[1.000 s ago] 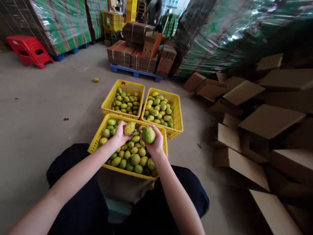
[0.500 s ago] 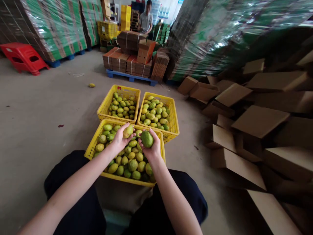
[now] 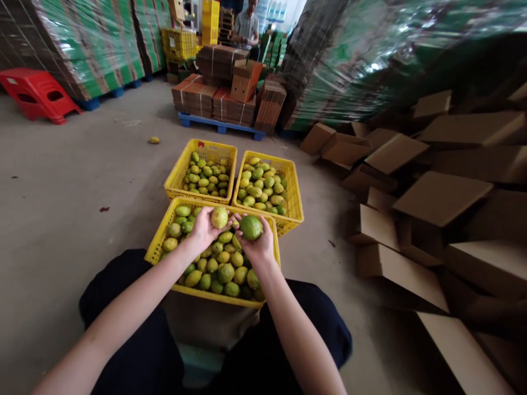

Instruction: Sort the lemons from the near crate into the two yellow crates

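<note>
My left hand (image 3: 205, 228) holds a yellowish lemon (image 3: 219, 218), palm turned up, with fingers under the fruit. In my right hand (image 3: 262, 244) rests a dark green lemon (image 3: 251, 227). Both hands are side by side above the near yellow crate (image 3: 214, 297), which holds many green and yellow lemons (image 3: 226, 273). Beyond it stand two more yellow crates, the back left crate (image 3: 174, 178) and the back right crate (image 3: 295, 193), each part filled with lemons. My hands and forearms hide some of the fruit in the near crate.
One lemon (image 3: 153, 140) lies on the floor. Open cardboard boxes (image 3: 443, 197) are heaped at the right. A blue pallet (image 3: 222, 125) bears flattened cartons. At the left is a red stool (image 3: 41, 96). A person (image 3: 246, 28) stands at the back behind the cartons.
The lemons have turned in my hands: the left one shows a paler yellow face, the right one lies more sideways. Both hands stay above the near crate. The view has shifted slightly.
</note>
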The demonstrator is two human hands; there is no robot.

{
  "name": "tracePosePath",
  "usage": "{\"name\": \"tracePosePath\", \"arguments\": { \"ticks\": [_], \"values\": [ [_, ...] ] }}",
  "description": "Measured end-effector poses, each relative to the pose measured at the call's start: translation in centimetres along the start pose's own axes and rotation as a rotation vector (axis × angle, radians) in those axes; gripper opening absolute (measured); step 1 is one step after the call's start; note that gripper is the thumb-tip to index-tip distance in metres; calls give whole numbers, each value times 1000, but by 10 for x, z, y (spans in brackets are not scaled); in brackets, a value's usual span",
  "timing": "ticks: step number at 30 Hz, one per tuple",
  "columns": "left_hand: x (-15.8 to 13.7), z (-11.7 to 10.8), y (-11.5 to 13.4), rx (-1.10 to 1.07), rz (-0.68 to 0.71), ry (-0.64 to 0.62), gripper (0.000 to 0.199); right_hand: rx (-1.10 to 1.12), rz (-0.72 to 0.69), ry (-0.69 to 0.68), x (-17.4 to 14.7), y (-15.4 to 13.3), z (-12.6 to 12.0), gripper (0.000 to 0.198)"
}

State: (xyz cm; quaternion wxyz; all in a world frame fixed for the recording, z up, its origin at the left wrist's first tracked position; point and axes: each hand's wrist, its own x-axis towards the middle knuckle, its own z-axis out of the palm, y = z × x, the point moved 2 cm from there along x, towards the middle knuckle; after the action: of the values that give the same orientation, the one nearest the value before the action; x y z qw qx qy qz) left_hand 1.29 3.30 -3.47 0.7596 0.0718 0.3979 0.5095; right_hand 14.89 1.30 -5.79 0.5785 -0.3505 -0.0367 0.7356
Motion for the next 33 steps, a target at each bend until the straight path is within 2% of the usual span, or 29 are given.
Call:
{"name": "tracePosePath", "arguments": {
  "ticks": [3,8,11,14,17,19,22,26,30,33],
  "values": [
    [-4,2,3,-13,44,-42,27,12,-67,-83,-2,-5,1,24],
    [-6,1,1,165,94,-132,17,21,-72,-132,-6,-8,5,21],
    [-5,0,-2,199,162,-108,12,31,-64,-105,-7,-6,6,20],
    [-2,-1,-2,116,198,-45,15,32,-93,-59,-5,-3,3,19],
    [2,-2,-1,6,119,15,16,10,-129,-28,0,-2,-3,18],
    [5,-4,0,-17,34,2,17,-6,-120,-20,2,-1,-5,18],
    [6,-8,-3,12,-86,-35,31,-10,-70,-2,3,2,-4,24],
    [6,-13,-8,61,-232,-21,54,-48,-3,23,-1,4,2,33],
    [8,-17,-9,116,-229,13,56,-115,51,-6,-5,5,7,38],
    [7,-16,-10,149,-134,-36,38,-109,33,-55,-7,5,11,35]
  ]
}}
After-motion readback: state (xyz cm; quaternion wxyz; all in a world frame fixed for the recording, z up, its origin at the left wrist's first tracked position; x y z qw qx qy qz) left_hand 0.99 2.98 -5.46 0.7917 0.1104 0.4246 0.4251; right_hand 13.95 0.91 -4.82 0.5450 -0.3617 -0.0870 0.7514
